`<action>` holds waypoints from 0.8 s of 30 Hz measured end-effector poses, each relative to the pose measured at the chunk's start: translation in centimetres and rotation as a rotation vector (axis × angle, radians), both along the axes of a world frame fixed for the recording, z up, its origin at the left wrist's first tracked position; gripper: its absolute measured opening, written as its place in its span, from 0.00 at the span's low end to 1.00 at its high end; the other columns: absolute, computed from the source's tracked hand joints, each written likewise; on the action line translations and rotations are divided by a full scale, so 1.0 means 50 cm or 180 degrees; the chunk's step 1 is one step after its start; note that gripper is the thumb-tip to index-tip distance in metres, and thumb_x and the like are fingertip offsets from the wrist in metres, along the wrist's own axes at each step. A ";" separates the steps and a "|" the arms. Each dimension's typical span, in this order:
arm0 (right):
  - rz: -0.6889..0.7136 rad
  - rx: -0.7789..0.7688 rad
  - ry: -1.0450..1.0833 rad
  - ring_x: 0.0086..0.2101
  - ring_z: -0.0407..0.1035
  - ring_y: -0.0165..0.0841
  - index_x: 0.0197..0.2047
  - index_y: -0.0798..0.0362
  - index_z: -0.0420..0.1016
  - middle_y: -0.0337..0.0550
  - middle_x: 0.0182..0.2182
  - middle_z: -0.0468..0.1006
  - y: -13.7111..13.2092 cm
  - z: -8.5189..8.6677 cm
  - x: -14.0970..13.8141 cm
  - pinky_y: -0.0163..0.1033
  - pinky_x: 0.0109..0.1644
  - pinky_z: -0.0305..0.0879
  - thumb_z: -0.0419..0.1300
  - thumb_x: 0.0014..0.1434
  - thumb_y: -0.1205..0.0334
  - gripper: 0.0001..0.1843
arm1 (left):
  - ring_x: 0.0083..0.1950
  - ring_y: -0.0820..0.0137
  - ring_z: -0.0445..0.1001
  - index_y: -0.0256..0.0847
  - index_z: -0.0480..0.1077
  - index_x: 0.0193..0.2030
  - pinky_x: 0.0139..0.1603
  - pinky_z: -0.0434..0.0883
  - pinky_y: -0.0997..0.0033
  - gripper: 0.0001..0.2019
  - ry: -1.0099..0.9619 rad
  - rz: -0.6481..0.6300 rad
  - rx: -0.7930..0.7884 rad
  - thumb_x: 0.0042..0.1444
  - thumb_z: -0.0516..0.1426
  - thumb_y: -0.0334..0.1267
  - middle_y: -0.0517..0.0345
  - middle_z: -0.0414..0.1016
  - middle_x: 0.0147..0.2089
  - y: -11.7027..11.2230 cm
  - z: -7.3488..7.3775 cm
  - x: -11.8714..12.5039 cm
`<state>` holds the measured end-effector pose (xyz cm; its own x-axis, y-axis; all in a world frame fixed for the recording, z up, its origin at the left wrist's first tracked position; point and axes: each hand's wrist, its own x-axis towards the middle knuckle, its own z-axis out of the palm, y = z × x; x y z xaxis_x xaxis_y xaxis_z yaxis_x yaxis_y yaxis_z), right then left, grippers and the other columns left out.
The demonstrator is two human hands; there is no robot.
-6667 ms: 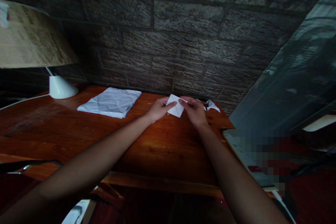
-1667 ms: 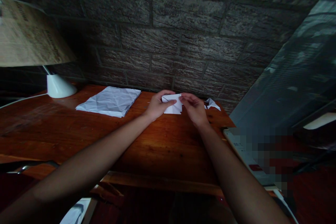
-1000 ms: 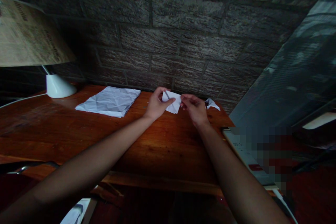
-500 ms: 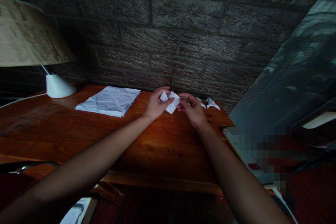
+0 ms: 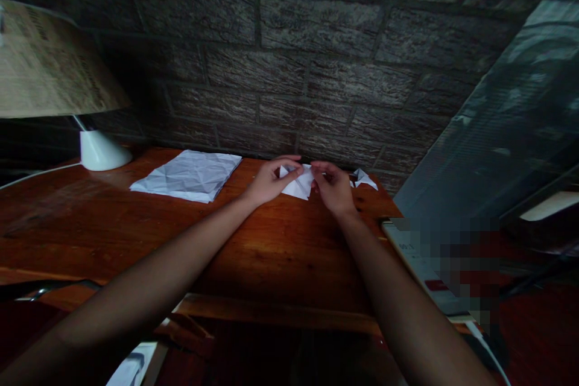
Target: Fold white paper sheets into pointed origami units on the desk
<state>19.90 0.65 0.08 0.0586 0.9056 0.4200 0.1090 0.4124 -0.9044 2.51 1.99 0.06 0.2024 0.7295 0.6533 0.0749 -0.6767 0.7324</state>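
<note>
A small piece of folded white paper is between my two hands, above the far part of the wooden table. My left hand grips its left side, thumb across the front and fingers behind the top edge. At the upper right edge, my right hand pinches the paper between thumb and fingers. Creases run across its face. To the right of my right hand lies a small folded paper piece; another beside it is mostly hidden by that hand.
A stack of creased white sheets lies left of my hands. A lamp with a white base stands at the far left, its cord trailing. The brick wall rises behind the table. A pale flat panel adjoins the right edge.
The folded paper has turned in my hands, from a point-down position to a straighter lower edge. My right hand has shifted slightly, covering more of the paper piece beside it.
</note>
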 end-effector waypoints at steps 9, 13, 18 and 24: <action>0.0379 0.0209 -0.0237 0.21 0.65 0.26 0.43 0.52 0.79 0.39 0.30 0.79 -0.012 0.005 -0.008 0.34 0.24 0.62 0.63 0.56 0.47 0.18 | 0.41 0.66 0.78 0.40 0.77 0.46 0.43 0.73 0.66 0.19 -0.0414 -0.0234 -0.0652 0.50 0.66 0.46 0.52 0.82 0.42 0.008 -0.016 0.008; 0.0385 0.0072 -0.0040 0.23 0.67 0.27 0.44 0.51 0.79 0.39 0.29 0.78 -0.013 0.007 -0.009 0.34 0.26 0.64 0.65 0.53 0.47 0.19 | 0.42 0.64 0.79 0.40 0.80 0.40 0.45 0.73 0.64 0.17 -0.0536 -0.0117 -0.0748 0.46 0.68 0.47 0.52 0.83 0.42 0.011 -0.018 0.008; 0.0472 -0.0128 0.0171 0.26 0.69 0.28 0.39 0.53 0.79 0.42 0.33 0.80 -0.013 0.010 -0.011 0.35 0.28 0.66 0.69 0.48 0.51 0.18 | 0.40 0.65 0.79 0.41 0.80 0.38 0.42 0.73 0.65 0.16 -0.0724 -0.0076 -0.0950 0.44 0.69 0.46 0.54 0.83 0.39 0.011 -0.019 0.007; 0.0538 -0.0209 0.0141 0.23 0.66 0.25 0.38 0.53 0.80 0.39 0.30 0.79 -0.010 0.006 -0.010 0.33 0.25 0.64 0.70 0.47 0.51 0.18 | 0.36 0.68 0.78 0.42 0.80 0.34 0.39 0.72 0.67 0.14 -0.0825 -0.0073 -0.1036 0.43 0.69 0.46 0.56 0.83 0.35 0.005 -0.015 0.011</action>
